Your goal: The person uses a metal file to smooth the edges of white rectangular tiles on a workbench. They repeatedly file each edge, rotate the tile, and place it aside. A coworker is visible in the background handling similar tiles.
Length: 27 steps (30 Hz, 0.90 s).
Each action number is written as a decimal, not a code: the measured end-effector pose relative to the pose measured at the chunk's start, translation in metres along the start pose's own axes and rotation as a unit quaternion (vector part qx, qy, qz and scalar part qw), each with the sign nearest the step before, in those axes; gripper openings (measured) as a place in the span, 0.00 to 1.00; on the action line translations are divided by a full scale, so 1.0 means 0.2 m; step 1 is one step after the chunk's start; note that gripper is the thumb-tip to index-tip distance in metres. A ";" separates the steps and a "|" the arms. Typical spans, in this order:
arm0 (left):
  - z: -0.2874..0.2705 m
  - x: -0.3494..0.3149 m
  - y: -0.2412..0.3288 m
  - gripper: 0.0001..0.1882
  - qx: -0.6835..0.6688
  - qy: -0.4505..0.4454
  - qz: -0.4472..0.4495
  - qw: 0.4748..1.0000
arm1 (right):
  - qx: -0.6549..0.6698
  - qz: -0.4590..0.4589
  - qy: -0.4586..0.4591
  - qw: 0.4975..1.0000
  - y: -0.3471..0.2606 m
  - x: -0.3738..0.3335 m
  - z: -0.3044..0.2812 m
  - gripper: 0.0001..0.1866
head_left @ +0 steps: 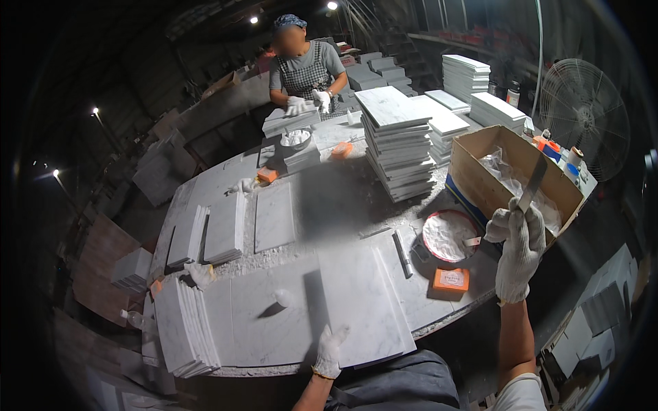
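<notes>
In the right hand [519,255] is one blade [533,183].

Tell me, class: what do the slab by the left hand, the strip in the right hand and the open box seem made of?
Slab: probably marble, or an imitation, smooth; pale with grey veins.
Strip: perhaps metal, dull; thin, straight, grey.
Box: likely cardboard, matte; brown, thin walls.

Round wire fan [584,113] beyond cardboard box [473,175]; co-worker [306,67] in checked apron [296,83].
</notes>
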<state>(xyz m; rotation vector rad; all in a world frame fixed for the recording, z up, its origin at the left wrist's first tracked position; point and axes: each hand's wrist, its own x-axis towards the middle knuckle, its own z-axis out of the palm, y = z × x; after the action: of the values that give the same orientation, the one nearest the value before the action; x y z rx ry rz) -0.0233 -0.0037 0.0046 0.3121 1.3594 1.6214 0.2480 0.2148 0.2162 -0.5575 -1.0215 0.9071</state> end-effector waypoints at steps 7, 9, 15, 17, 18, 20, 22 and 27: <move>-0.01 -0.01 0.00 0.25 -0.005 0.002 -0.011 1.000 | 0.050 -0.023 -0.102 0.993 -0.02 0.17 0.13 0.13; 0.00 -0.02 0.01 0.24 0.003 0.000 -0.007 1.000 | 0.069 0.038 -0.101 0.992 -0.05 0.23 0.18 0.14; 0.03 -0.05 0.02 0.20 0.052 0.060 -0.018 0.997 | 0.032 0.064 -0.149 0.986 -0.13 0.04 0.21 0.16; 0.02 -0.04 0.02 0.21 0.073 0.032 0.004 0.997 | 0.025 0.100 -0.191 0.976 -0.10 -0.15 0.19 0.14; 0.02 -0.03 0.02 0.21 0.049 0.020 -0.008 0.999 | 0.010 0.184 -0.254 0.950 -0.11 -0.23 0.13 0.13; 0.01 -0.02 0.01 0.21 0.037 0.014 -0.007 0.999 | -0.016 0.248 -0.300 0.921 -0.03 -0.43 0.08 0.08; -0.01 -0.01 0.00 0.20 0.033 0.001 -0.004 0.999 | -0.029 0.412 -0.273 0.869 0.05 -0.61 0.01 0.14; -0.01 0.00 -0.02 0.19 0.034 0.013 0.002 0.999 | -0.036 0.458 -0.250 0.852 0.26 -0.98 -0.12 0.12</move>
<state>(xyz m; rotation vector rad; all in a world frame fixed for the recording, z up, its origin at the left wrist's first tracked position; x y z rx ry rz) -0.0225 -0.0062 -0.0001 0.3356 1.4377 1.5892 0.2053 0.0769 0.0729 -0.9300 -1.2642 1.9443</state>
